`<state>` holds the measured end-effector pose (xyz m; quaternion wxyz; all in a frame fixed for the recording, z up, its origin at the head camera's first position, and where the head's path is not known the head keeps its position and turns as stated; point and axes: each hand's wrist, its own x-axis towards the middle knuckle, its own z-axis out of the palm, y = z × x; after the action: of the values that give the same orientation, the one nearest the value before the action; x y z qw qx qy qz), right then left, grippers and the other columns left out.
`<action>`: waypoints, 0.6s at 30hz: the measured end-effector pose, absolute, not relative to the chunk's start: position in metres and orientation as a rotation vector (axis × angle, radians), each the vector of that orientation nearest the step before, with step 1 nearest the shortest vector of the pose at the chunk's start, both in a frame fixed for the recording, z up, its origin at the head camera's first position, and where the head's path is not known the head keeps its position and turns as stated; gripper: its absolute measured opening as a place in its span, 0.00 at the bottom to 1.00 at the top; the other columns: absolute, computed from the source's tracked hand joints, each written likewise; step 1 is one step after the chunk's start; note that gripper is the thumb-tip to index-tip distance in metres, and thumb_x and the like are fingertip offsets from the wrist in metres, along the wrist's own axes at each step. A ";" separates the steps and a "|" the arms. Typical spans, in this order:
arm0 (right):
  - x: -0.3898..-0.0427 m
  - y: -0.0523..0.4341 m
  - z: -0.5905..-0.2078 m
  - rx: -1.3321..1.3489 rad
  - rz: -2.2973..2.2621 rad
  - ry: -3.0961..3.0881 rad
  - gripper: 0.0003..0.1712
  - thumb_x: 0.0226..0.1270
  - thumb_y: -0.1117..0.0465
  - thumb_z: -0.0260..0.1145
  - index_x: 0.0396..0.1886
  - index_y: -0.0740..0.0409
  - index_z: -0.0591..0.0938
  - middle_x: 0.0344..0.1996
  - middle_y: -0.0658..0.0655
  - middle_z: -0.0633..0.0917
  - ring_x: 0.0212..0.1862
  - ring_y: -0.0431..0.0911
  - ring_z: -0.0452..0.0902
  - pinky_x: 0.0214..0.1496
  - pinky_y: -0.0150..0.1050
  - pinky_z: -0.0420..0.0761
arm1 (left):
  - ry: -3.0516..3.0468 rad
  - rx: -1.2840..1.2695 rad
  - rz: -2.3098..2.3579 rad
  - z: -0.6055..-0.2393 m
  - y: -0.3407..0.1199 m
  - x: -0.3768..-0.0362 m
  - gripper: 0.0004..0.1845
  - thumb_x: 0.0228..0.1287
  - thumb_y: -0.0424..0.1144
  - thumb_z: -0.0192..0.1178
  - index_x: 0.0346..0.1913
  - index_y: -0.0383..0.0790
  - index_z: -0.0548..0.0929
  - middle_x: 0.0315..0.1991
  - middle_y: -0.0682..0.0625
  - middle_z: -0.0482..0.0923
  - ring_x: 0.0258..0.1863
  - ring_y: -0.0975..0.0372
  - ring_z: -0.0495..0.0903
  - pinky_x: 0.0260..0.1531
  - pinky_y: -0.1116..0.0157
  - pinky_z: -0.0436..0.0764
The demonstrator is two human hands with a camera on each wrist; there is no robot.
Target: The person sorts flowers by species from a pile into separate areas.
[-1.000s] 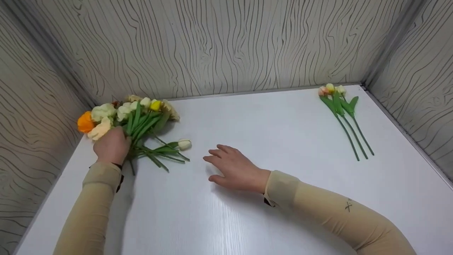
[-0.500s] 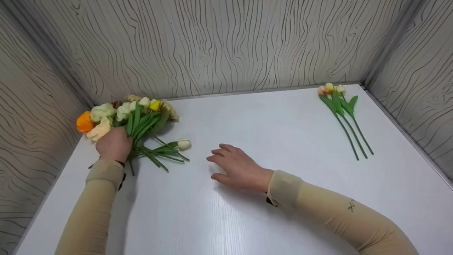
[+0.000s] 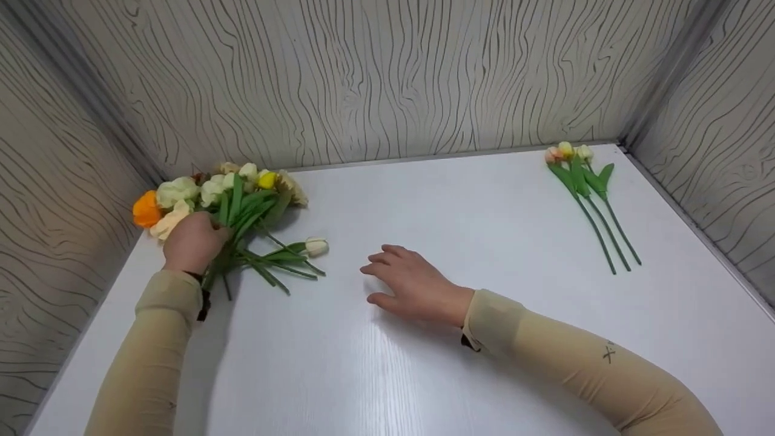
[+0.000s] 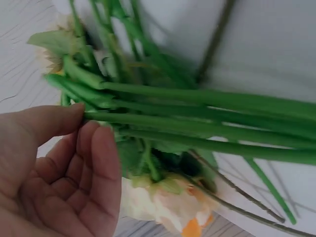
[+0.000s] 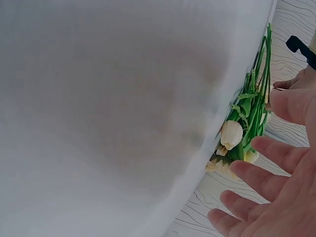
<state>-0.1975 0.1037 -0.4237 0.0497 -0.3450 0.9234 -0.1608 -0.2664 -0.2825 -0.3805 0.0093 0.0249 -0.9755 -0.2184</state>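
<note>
At the table's left, a heap of artificial flowers lies with white, cream, orange and yellow heads toward the back wall. My left hand is over its near side. In the left wrist view its thumb and index finger pinch a green flower stem, beside several parallel stems. Part of the heap is hidden behind this hand. A white tulip points right from the heap. My right hand is over the middle of the table, fingers spread and holding nothing, a short way right of that tulip.
Three tulips, pinkish, yellow and whitish, lie side by side on the white table at the back right. Wood-patterned panels stand at the back and both sides.
The left hand has shifted slightly, its thumb now showing against the stems, and green stems now show beside its wrist. The right hand has drifted a little to the right.
</note>
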 end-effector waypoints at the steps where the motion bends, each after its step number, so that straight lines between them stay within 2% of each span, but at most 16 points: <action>1: -0.198 0.105 -0.423 -1.047 -0.499 2.815 0.28 0.76 0.46 0.62 0.70 0.52 0.77 0.70 0.57 0.74 0.77 0.57 0.58 0.77 0.53 0.59 | -3.043 0.058 -0.713 -0.377 -0.280 -0.265 0.21 0.68 0.35 0.55 0.15 0.45 0.66 0.13 0.53 0.55 0.14 0.59 0.60 0.18 0.63 0.60; 4: -0.199 0.110 -0.421 -1.031 -0.543 2.816 0.28 0.76 0.46 0.62 0.70 0.52 0.77 0.70 0.57 0.75 0.76 0.57 0.59 0.76 0.54 0.60 | -3.029 0.010 -0.845 -0.367 -0.271 -0.263 0.21 0.70 0.37 0.57 0.17 0.43 0.67 0.14 0.53 0.55 0.15 0.59 0.59 0.19 0.62 0.62; 7: -0.199 0.113 -0.420 -1.023 -0.580 2.822 0.27 0.76 0.47 0.63 0.69 0.53 0.78 0.69 0.57 0.75 0.76 0.57 0.60 0.75 0.55 0.62 | -3.025 -0.031 -1.016 -0.359 -0.256 -0.261 0.17 0.73 0.40 0.60 0.24 0.38 0.77 0.17 0.51 0.66 0.19 0.58 0.69 0.23 0.61 0.70; 9: -0.199 0.115 -0.420 -1.022 -0.613 2.829 0.26 0.76 0.48 0.63 0.68 0.54 0.79 0.68 0.58 0.77 0.74 0.57 0.62 0.74 0.55 0.64 | -3.032 -0.056 -1.146 -0.356 -0.242 -0.260 0.14 0.74 0.43 0.60 0.34 0.34 0.83 0.25 0.46 0.77 0.25 0.57 0.77 0.30 0.59 0.79; 11: -0.200 0.117 -0.420 -1.016 -0.643 2.830 0.26 0.76 0.49 0.63 0.67 0.55 0.79 0.66 0.58 0.78 0.72 0.56 0.65 0.73 0.54 0.66 | -3.041 -0.073 -1.279 -0.356 -0.227 -0.260 0.15 0.75 0.44 0.61 0.46 0.33 0.86 0.37 0.42 0.83 0.34 0.55 0.83 0.40 0.57 0.84; 14: -0.201 0.119 -0.420 -0.988 -0.707 2.819 0.23 0.76 0.50 0.63 0.64 0.56 0.81 0.63 0.56 0.80 0.70 0.55 0.69 0.71 0.52 0.68 | -3.016 -0.095 -1.495 -0.361 -0.202 -0.261 0.16 0.76 0.44 0.61 0.53 0.34 0.85 0.49 0.39 0.82 0.42 0.54 0.85 0.50 0.52 0.84; 18: -0.206 0.123 -0.421 -0.876 -0.885 2.775 0.18 0.76 0.55 0.63 0.59 0.56 0.85 0.57 0.51 0.84 0.64 0.51 0.75 0.67 0.48 0.73 | -2.922 -0.117 -1.740 -0.371 -0.168 -0.263 0.15 0.75 0.44 0.62 0.53 0.35 0.84 0.50 0.39 0.81 0.43 0.53 0.85 0.52 0.50 0.84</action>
<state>-0.2058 0.1229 -0.4208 0.0499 -0.2875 0.9112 -0.2907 -0.2630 -0.1675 -0.3709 -0.1303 -0.0342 -0.8514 -0.5069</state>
